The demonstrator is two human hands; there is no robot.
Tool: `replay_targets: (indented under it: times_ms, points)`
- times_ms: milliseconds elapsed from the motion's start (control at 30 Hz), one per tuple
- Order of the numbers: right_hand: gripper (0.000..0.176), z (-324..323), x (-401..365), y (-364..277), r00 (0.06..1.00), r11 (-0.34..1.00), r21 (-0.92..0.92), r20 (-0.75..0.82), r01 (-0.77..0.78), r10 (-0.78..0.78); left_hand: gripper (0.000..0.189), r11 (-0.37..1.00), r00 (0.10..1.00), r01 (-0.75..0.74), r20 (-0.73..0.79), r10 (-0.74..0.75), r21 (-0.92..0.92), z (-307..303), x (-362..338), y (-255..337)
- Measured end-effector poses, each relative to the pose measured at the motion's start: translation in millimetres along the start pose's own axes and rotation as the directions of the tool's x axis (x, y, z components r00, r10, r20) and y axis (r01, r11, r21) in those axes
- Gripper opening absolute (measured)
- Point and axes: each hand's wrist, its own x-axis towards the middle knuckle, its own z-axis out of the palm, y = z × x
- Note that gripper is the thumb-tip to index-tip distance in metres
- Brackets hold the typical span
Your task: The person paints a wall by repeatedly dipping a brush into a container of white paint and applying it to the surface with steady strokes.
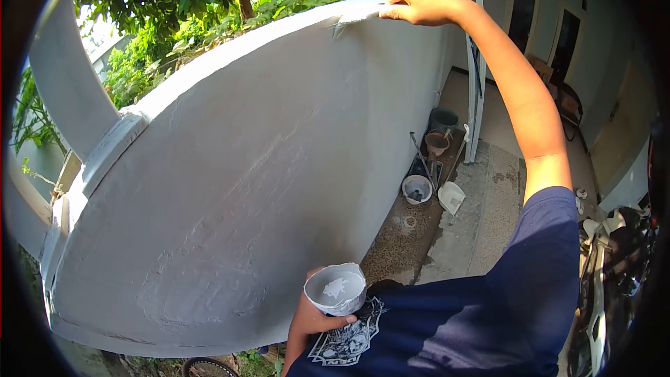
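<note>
My right hand (pixel 424 4) reaches out to the top edge of a pale, curved wall (pixel 237 160). Its fingers are closed around a paintbrush (pixel 357 17), whose whitish bristles lie against the wall just below the rim; most of the handle is hidden in the hand. Close to my body, my left hand (pixel 315 318) grips a small, rough-rimmed bowl (pixel 340 306). White paint (pixel 336 287) shows inside it, low on the bottom. Faint streaks and uneven patches mark the wall's surface.
Dark and brown buckets (pixel 437 143), a white pail (pixel 417 189) and a white dustpan (pixel 451 197) stand on the floor along the wall's far end. A metal post (pixel 477 98) rises behind them. A motorcycle (pixel 607 265) is at right; leafy plants (pixel 202 0) grow beyond the wall.
</note>
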Motion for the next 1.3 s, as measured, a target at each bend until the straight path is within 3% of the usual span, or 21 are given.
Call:
replay_targets:
  times_ms: [67, 133, 167, 200, 233, 300, 433, 500, 567, 600, 667, 767, 833, 900, 967, 1067, 1133, 1200, 1233, 1300]
  points:
    - [0.032, 33, -23, 7, 0.987, 0.983, 0.179, -0.149, -0.037, 0.065, 0.103, 0.998, 1.0, 0.019, -0.02, -0.02, -0.058, 3, -4, 2]
    - [0.028, 93, -41, 11, 0.896, 0.94, 0.341, -0.425, 0.023, 0.132, 0.102, 0.992, 0.999, 0.022, -0.046, -0.028, -0.127, 7, 2, 5]
    - [0.027, 118, -55, -8, 0.878, 0.912, 0.39, -0.382, -0.13, 0.289, 0.103, 0.99, 0.998, 0.047, -0.026, -0.051, -0.131, 7, 3, 7]
    - [0.027, 153, -68, -25, 0.827, 0.844, 0.526, -0.423, -0.108, 0.369, 0.103, 0.988, 0.997, 0.076, -0.005, -0.078, -0.134, 7, 3, 8]
    - [0.026, 177, -80, -49, 0.866, 0.793, 0.56, -0.245, -0.24, 0.435, 0.106, 0.995, 0.997, 0.07, 0.013, -0.07, -0.065, 6, 2, 0]
    - [0.026, 267, -98, -65, 0.847, 0.784, 0.62, -0.399, -0.034, 0.352, 0.107, 0.995, 0.997, 0.078, 0.024, -0.077, -0.058, 7, 5, -2]
    - [0.026, 367, -148, -90, 0.851, 0.718, 0.669, -0.252, -0.191, 0.461, 0.108, 0.989, 0.995, 0.099, 0.01, -0.099, -0.114, 14, 7, -1]
    - [0.027, 406, -179, -103, 0.87, 0.677, 0.672, -0.099, -0.299, 0.482, 0.108, 0.987, 0.994, 0.11, 0.016, -0.109, -0.114, 18, 10, -3]
    - [0.031, 427, -212, -111, 0.87, 0.718, 0.5, 0.189, -0.485, 0.456, 0.108, 0.985, 0.992, 0.128, 0.021, -0.126, -0.114, 20, 10, -5]
    - [0.031, 437, -227, -106, 0.87, 0.716, 0.503, 0.191, -0.484, 0.454, 0.108, 0.985, 0.991, 0.134, 0.021, -0.133, -0.111, 22, 10, -5]
    - [0.033, 450, -243, -90, 0.815, 0.841, 0.248, 0.479, -0.481, 0.325, 0.108, 0.985, 0.991, 0.134, 0.017, -0.133, -0.108, 27, 11, -4]
    - [0.033, 414, -217, -72, 0.784, 0.802, 0.277, 0.521, -0.53, 0.338, 0.106, 0.989, 0.994, 0.078, -0.069, -0.088, -0.127, 35, 13, 7]
    - [0.035, 364, -178, -62, 0.886, 0.788, 0.415, 0.306, -0.454, 0.349, 0.106, 0.989, 0.991, 0.083, -0.091, -0.094, -0.12, 39, 18, 12]
    - [0.035, 286, -143, -59, 0.915, 0.809, 0.433, 0.116, -0.397, 0.386, 0.106, 0.992, 0.987, 0.108, -0.108, -0.115, -0.069, 42, 18, 8]
    - [0.035, 249, -129, -52, 0.903, 0.8, 0.484, -0.047, -0.354, 0.428, 0.105, 0.989, 0.982, 0.123, -0.133, -0.133, -0.078, 49, 21, 9]
    - [0.037, 253, -134, -47, 0.836, 0.673, 0.657, -0.115, -0.34, 0.536, 0.106, 0.988, 0.971, 0.132, -0.189, -0.144, -0.077, 63, 29, 17]
    - [0.033, 272, -142, -43, 0.835, 0.666, 0.69, -0.164, -0.284, 0.525, 0.107, 0.988, 0.96, 0.136, -0.236, -0.149, -0.07, 77, 38, 17]
    - [0.025, 281, -146, -42, 0.766, 0.514, 0.854, -0.274, -0.085, 0.582, 0.107, 0.987, 0.934, 0.133, -0.322, -0.154, -0.086, 89, 44, 11]
    - [0.025, 287, -145, -38, 0.771, 0.503, 0.861, -0.272, -0.072, 0.576, 0.108, 0.988, 0.93, 0.149, -0.332, -0.156, -0.049, 92, 54, 12]
    - [0.019, 299, -148, -31, 0.799, 0.33, 0.942, -0.158, -0.053, 0.581, 0.105, 0.99, 0.917, 0.136, -0.373, -0.142, -0.044, 103, 65, 8]
